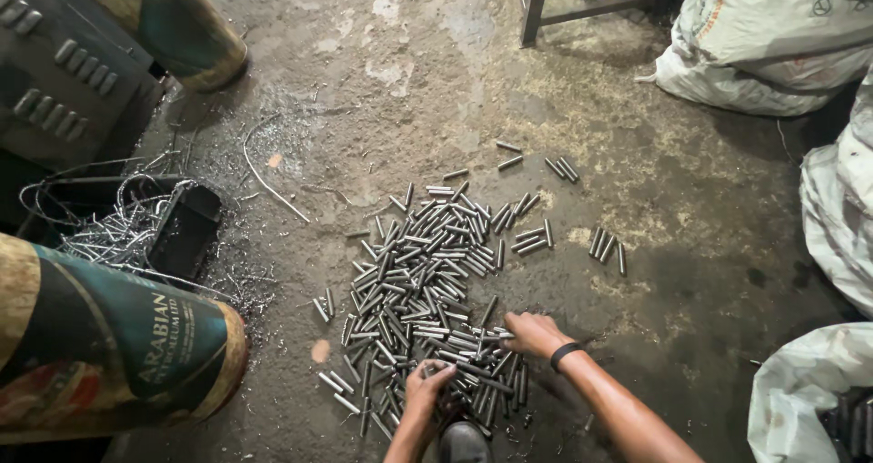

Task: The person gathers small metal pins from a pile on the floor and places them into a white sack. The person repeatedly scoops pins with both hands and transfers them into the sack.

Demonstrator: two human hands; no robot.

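A spread pile of short grey metal rods lies on the dirty concrete floor. My left hand rests at the pile's near edge, fingers curled on several rods. To its right, my right hand lies palm down on the pile's right edge, touching rods there; a black band sits on that wrist. Whether either hand grips rods firmly is unclear. A few stray rods lie apart to the right.
Two green and yellow drums lie at left, with a dark machine and tangled metal shavings between them. White sacks stand at right. A metal frame leg is at the top.
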